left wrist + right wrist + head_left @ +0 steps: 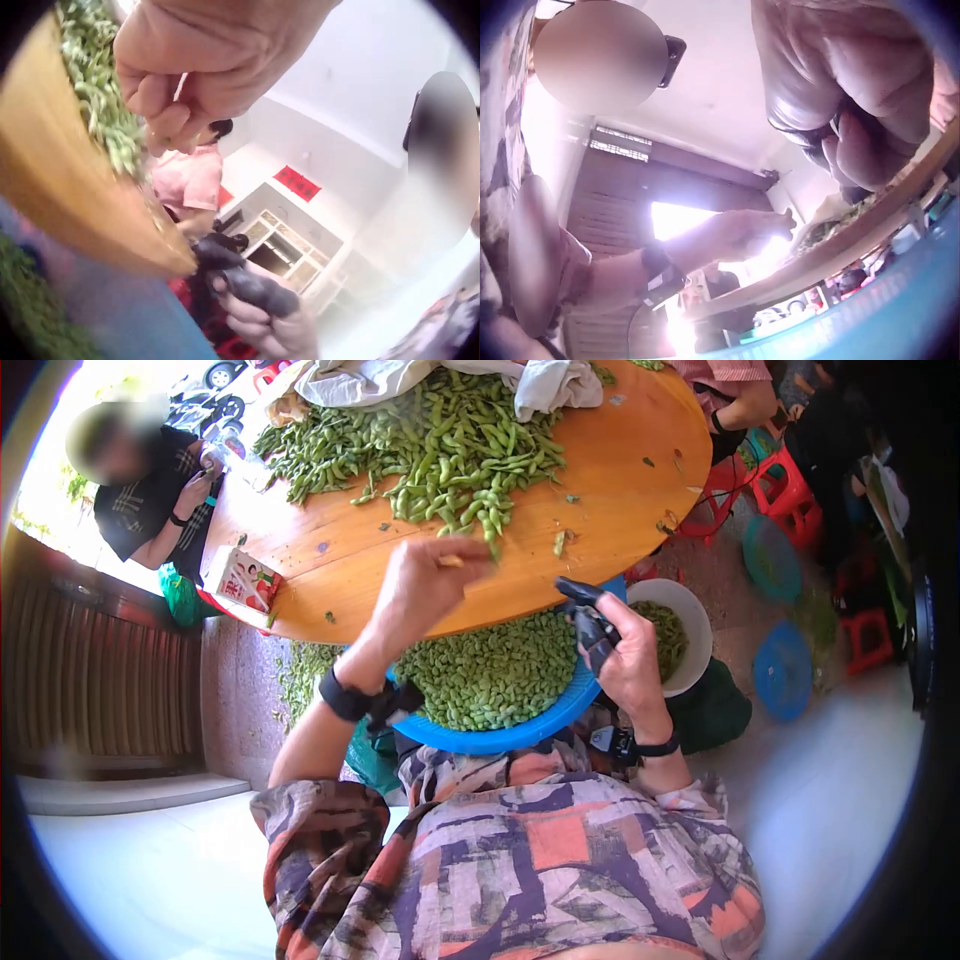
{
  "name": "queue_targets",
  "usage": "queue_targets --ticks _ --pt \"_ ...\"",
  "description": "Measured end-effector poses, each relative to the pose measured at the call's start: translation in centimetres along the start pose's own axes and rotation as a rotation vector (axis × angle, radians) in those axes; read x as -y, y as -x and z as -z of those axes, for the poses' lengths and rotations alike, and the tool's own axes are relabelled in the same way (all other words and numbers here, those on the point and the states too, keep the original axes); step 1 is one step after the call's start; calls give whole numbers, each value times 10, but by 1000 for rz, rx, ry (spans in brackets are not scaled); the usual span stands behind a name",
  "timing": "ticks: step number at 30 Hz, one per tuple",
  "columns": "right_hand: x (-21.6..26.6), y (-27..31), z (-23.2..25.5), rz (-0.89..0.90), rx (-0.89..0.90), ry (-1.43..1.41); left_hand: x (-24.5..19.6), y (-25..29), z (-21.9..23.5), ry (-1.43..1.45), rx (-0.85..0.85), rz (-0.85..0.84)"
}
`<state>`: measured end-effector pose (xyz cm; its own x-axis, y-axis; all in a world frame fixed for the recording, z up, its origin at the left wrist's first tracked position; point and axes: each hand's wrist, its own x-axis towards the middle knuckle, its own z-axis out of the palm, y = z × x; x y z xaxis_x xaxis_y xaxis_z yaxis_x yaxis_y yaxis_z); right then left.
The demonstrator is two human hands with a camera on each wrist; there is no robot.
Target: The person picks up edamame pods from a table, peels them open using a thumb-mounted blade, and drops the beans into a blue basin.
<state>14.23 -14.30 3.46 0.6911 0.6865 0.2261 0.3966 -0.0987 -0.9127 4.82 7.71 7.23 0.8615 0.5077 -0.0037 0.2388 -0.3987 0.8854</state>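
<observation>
My left hand (430, 582) reaches over the wooden table (620, 490) at the near tip of a heap of green soybean pods (450, 440). Its fingers bend together in the left wrist view, and its blurred fingertips overlap a pod; I cannot tell whether it pinches that pod. Off to the right, my right hand (630, 660) hovers over the right rim of a blue basin (480, 742). Black covers sit on its thumb and index finger, which stand apart with nothing seen between them; the other fingers are bent. Shelled green beans (490, 675) fill the basin, partly under the table edge.
A white bucket (700, 660) holding green pods stands right of the basin. On the table are a red-and-white carton (245, 580), a pale cloth (370, 382) and scattered bits. One person (150, 510) sits at left, another (735, 395) at far right, near red stools (790, 500).
</observation>
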Motion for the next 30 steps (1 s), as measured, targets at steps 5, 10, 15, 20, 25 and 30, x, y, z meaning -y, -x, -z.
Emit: queue_targets --ticks 5,10,15,20,25,30 --pt "12 -3 -16 -20 162 -264 11 42 -29 561 275 137" --pt "3 -3 -12 183 239 -61 25 52 -41 676 274 190" --pt "0 0 -10 124 284 -101 28 55 -46 646 241 197" --pt "-2 0 -10 186 272 -169 44 59 -49 735 328 199" --pt "-20 8 -16 -434 423 -947 44 67 -53 1123 485 365" --pt "-20 14 -20 -143 285 -522 54 73 -67 1070 374 198"
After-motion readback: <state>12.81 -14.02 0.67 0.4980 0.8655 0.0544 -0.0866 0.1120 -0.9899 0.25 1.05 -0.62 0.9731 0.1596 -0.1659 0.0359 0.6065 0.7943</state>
